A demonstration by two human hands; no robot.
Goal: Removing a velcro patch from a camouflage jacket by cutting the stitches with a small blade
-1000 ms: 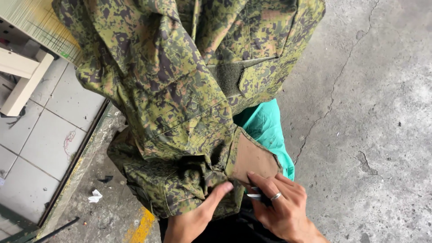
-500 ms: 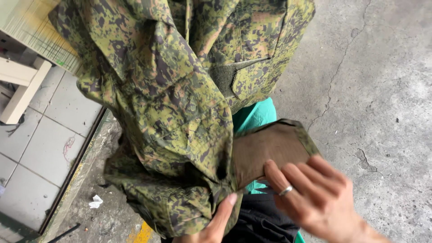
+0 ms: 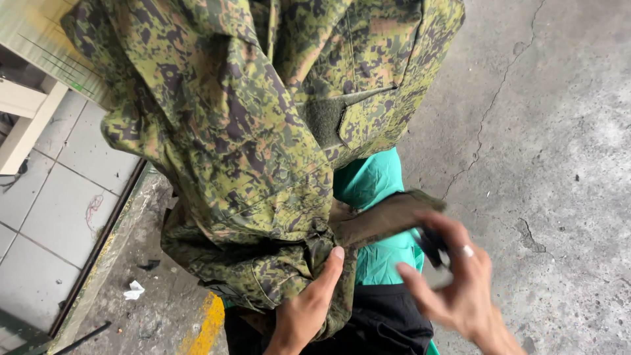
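Here, a big camouflage jacket [image 3: 250,131] hangs in front of the person and fills most of the view. It is green, brown and black in small spots. The left hand [image 3: 305,306] comes up from the bottom and pinches the low hem of the jacket, with the thumb pressed on the cloth. One part of the jacket is turned out, so a brown inner flap [image 3: 381,217] shows, sticking out to the right just above the hands.

The right hand [image 3: 453,283] is just to the right of the flap. It is blurry. Its fingers are spread and bent, and a ring [image 3: 468,250] sits on one finger. Something small and dark [image 3: 430,248] is by its fingers, but I cannot tell if the hand holds it.

Behind the jacket is a bright green cloth [image 3: 374,184], and under that, a black cloth [image 3: 388,322]. The ground on the right is grey concrete [image 3: 559,131] with a long crack [image 3: 490,125]. On the left are pale floor tiles [image 3: 46,217], a scrap of white paper [image 3: 134,290] and a yellow painted line [image 3: 207,325].
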